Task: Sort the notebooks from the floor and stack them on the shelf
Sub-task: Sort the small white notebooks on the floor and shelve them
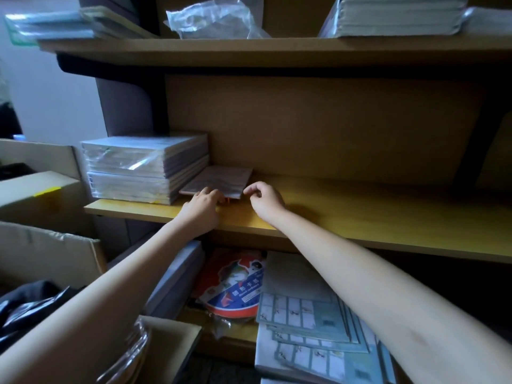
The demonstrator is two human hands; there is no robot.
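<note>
At eight o'clock an open cardboard box [55,245] holds crumpled black material [30,303]. On the middle shelf [360,214] a thin notebook [221,178] lies flat, with two plastic-wrapped stacks [144,167] touching it at its nine o'clock. The left hand [203,202] curls its fingers over the notebook's near edge. The right hand [266,199] pinches its near right corner.

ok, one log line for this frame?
left hand: holds notebook edge | right hand: at notebook corner | notebook: on shelf beside wrapped stack
</note>
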